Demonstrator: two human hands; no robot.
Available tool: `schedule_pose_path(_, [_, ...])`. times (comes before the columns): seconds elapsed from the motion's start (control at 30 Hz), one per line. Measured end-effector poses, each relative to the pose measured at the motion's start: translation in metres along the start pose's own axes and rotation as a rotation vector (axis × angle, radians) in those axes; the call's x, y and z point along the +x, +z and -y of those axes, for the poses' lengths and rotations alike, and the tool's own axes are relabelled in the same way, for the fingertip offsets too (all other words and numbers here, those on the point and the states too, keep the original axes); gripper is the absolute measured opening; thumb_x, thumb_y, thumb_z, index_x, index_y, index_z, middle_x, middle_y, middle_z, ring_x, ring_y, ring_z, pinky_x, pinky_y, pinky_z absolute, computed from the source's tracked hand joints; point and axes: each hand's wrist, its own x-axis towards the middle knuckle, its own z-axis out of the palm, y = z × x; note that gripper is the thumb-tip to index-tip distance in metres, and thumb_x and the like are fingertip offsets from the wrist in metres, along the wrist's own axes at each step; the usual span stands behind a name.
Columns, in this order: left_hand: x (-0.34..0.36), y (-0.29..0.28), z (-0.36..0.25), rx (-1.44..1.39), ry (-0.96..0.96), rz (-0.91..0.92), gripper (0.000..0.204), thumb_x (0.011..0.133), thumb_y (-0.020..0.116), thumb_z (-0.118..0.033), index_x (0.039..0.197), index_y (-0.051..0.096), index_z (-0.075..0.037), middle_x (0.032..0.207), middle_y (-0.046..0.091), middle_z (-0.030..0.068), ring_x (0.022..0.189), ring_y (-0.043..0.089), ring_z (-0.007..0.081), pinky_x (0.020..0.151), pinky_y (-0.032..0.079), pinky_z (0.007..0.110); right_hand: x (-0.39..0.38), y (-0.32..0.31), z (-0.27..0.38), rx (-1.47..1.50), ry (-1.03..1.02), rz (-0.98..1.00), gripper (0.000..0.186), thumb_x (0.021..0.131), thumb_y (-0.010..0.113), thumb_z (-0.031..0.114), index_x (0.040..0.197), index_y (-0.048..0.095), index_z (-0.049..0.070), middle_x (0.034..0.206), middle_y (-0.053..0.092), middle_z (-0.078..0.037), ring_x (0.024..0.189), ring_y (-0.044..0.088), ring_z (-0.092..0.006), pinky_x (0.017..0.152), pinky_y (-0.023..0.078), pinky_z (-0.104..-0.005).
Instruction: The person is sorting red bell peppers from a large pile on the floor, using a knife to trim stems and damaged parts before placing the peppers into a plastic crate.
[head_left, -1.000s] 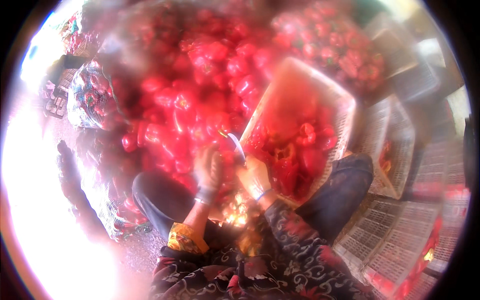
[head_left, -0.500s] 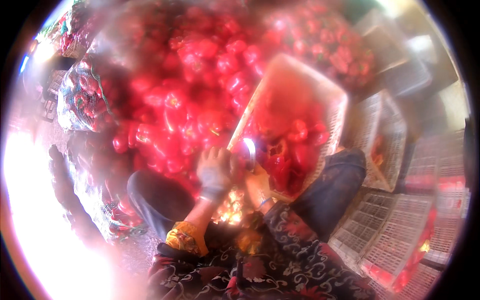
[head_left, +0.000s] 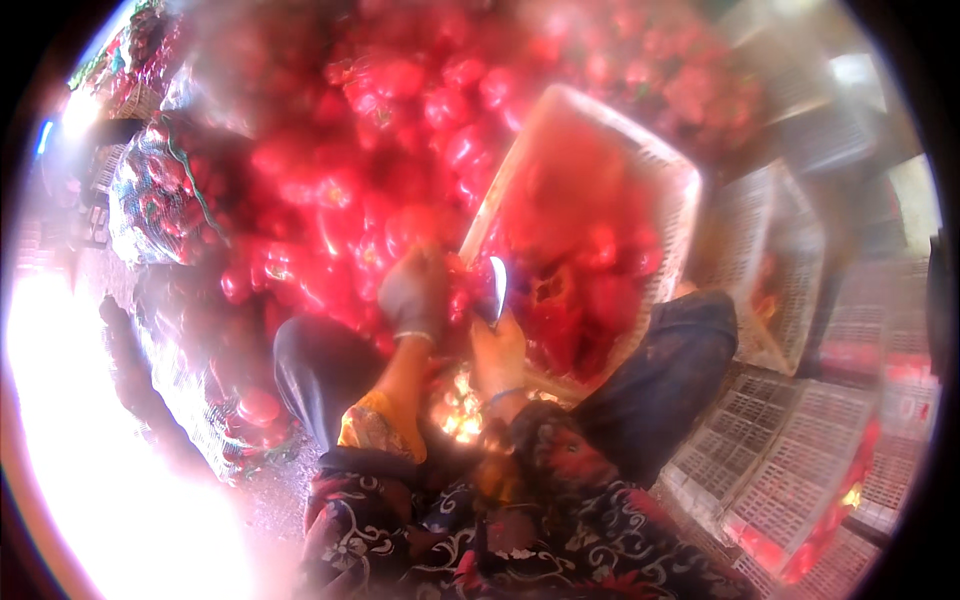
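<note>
- one curved knife (head_left: 499, 285) is gripped in the right hand (head_left: 497, 350), fingers folded around its lower end, blade pointing away from the body.
- the left hand (head_left: 412, 290) is blurred, close beside the knife; i cannot tell whether it grips anything.
- red peppers (head_left: 335, 195) lie heaped beyond the left hand, and more fill a pale crate (head_left: 682, 210) just right of the knife.
- a mesh sack (head_left: 155, 205) stands at far left.

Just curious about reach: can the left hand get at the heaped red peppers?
Probably yes: the left hand is beside the heaped red peppers, and the pale crate stands to its right, leaving the way free.
</note>
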Motion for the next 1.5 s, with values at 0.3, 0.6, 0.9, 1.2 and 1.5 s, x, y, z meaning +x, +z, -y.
schedule_pose_path(0.3, [0.005,-0.019,-0.008,-0.037,-0.046,0.079,0.049,0.099,0.037,-0.043,0.105,0.074,-0.01,0.105,0.073,0.0175,0.101,0.07,0.0386,0.087,0.054,0.049,0.022,-0.003,-0.016,-0.447,-0.276,0.075,0.035,0.094,0.065,0.028,0.117,0.063,0.001,0.082,0.067,-0.017,0.071,0.066,-0.0281,0.064,0.052,-0.0398])
schedule_pose_path(0.6, [0.013,-0.005,-0.001,-0.103,-0.147,0.065,0.069,0.101,0.026,-0.056,0.11,0.074,-0.006,0.111,0.071,0.0233,0.106,0.068,0.0404,0.089,0.053,0.049,-0.006,-0.018,0.001,-0.365,-0.354,0.052,0.04,0.093,0.067,0.034,0.118,0.061,0.003,0.094,0.067,-0.022,0.088,0.068,-0.0377,0.08,0.054,-0.0448])
schedule_pose_path(0.9, [0.007,0.0,0.015,-0.368,-0.091,0.015,0.068,0.099,0.033,-0.062,0.116,0.072,-0.008,0.105,0.072,0.0207,0.092,0.069,0.0352,0.082,0.052,0.047,0.03,-0.022,0.002,-0.518,-0.316,0.366,0.039,0.09,0.064,0.021,0.127,0.06,0.011,0.119,0.066,-0.016,0.107,0.065,-0.0365,0.091,0.052,-0.0439])
schedule_pose_path(1.2, [0.025,0.026,0.105,-0.888,0.311,0.111,0.034,0.095,0.057,-0.021,0.126,0.065,-0.01,0.12,0.065,0.0124,0.108,0.062,0.0282,0.092,0.052,0.039,0.0,-0.018,0.052,-0.991,-0.614,0.541,0.049,0.088,0.059,0.027,0.133,0.056,0.009,0.131,0.06,-0.016,0.109,0.064,-0.0394,0.094,0.052,-0.0456])
schedule_pose_path(1.5, [-0.021,0.037,0.134,-1.391,0.105,0.277,0.031,0.097,0.066,-0.032,0.115,0.064,-0.007,0.1,0.066,0.0052,0.093,0.063,0.0182,0.08,0.054,0.033,0.009,-0.018,0.035,-0.769,-0.566,0.581,0.051,0.083,0.072,0.028,0.127,0.059,0.006,0.111,0.067,-0.02,0.105,0.065,-0.0385,0.092,0.052,-0.0443])
